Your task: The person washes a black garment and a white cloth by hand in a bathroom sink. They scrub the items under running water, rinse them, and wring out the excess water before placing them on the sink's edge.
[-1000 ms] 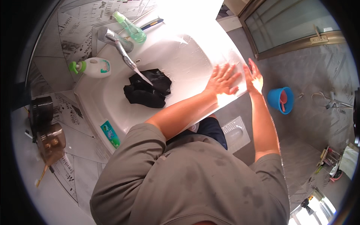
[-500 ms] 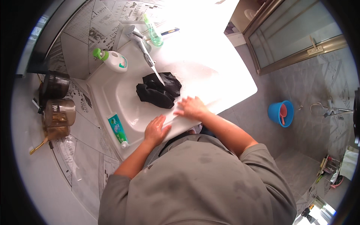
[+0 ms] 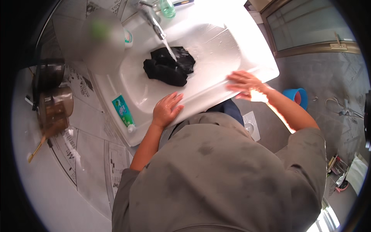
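Black crumpled cloth [image 3: 170,65] lies in white ceramic sink [image 3: 216,42] under running tap [image 3: 152,19]. We rest left hand [image 3: 166,110], right hand [image 3: 243,83] flat, empty, apart on rim (wet): palms could slip.

The cloth [image 3: 170,65] in the white sink [image 3: 216,42] is plain black, and the tube [image 3: 123,112] on the rim is green and teal with a white cap. A bright blue bucket [image 3: 297,96] stands on grey marbled floor tiles [image 3: 328,77] (the person's shirt [image 3: 216,174] is a blotched grey-olive).
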Demonstrator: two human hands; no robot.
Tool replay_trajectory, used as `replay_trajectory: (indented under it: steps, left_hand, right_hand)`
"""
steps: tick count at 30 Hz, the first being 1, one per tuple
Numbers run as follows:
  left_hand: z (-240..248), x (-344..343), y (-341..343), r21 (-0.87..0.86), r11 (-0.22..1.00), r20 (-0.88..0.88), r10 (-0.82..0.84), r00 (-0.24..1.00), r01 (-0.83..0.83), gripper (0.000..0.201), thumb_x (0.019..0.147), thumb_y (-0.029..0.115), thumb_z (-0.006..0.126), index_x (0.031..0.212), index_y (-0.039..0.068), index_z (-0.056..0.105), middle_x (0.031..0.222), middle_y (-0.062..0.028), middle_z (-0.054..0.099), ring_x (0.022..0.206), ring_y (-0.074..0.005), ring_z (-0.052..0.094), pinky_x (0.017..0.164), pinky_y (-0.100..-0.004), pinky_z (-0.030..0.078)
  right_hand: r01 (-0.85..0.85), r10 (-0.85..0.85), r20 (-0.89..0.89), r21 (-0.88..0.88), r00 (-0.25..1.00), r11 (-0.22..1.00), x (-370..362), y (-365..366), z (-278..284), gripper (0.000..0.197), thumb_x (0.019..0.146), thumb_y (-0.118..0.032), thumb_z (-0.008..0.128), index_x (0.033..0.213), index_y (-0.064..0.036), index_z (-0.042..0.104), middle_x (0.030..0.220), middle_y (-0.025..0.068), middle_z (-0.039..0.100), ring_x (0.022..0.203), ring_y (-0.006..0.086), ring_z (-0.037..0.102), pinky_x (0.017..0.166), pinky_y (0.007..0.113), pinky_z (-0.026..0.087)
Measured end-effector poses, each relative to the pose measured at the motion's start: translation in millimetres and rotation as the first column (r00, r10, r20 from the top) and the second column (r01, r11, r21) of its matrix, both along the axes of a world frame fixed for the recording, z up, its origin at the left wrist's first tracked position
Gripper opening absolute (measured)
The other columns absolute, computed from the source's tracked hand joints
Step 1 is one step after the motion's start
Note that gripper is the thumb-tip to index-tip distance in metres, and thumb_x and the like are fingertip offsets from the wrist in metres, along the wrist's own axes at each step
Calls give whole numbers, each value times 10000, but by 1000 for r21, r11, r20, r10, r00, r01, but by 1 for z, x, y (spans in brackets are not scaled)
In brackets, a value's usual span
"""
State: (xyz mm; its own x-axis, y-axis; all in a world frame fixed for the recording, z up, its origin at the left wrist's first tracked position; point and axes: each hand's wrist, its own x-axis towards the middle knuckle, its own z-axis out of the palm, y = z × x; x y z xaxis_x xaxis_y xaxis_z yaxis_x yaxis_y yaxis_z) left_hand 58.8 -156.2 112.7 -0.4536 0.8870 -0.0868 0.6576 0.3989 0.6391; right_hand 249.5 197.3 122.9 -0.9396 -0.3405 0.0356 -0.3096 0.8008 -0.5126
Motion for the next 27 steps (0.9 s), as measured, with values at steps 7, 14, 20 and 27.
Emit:
replay_trajectory:
  steps: [7, 14, 20, 27]
  left_hand:
    - [4, -5, 10, 81, 960, -69, -264, 962, 269, 378, 879, 274, 587, 1254, 219, 597, 1271, -160, 546, 1138, -337, 523, 963, -400, 418]
    - [2, 27, 93, 79, 929, -105, -353, 930, 361, 393, 912, 301, 553, 1303, 260, 543, 1264, -207, 535, 1145, -361, 521, 975, -417, 426]
    - [6, 39, 112, 13, 955, -117, -294, 948, 298, 402, 917, 314, 546, 1312, 236, 533, 1301, -167, 531, 1144, -339, 535, 957, -395, 447]
    - [19, 19, 80, -75, 951, -5, -303, 953, 301, 379, 935, 319, 505, 1294, 204, 550, 1288, -96, 566, 1146, -272, 553, 964, -381, 449]
  right_hand:
    - [446, -370, -348, 171, 862, 879, 40, 60, -14, 471, 703, -95, 743, 1160, -111, 633, 1294, 43, 559, 1173, 224, 539, 972, 338, 444]
    - [560, -637, 14, -492, 770, 666, 51, 71, -54, 359, 806, -40, 652, 1160, -64, 602, 1134, 64, 636, 1100, 221, 580, 931, 346, 472]
    - [549, -492, -400, 34, 773, 835, 50, 62, -32, 497, 690, -209, 782, 1144, -99, 613, 1158, 70, 622, 1119, 232, 566, 973, 366, 438]
    - [419, -306, -464, 161, 831, 894, 52, 64, -18, 563, 616, -381, 818, 1065, -108, 618, 1168, 72, 595, 1090, 275, 563, 976, 418, 419]
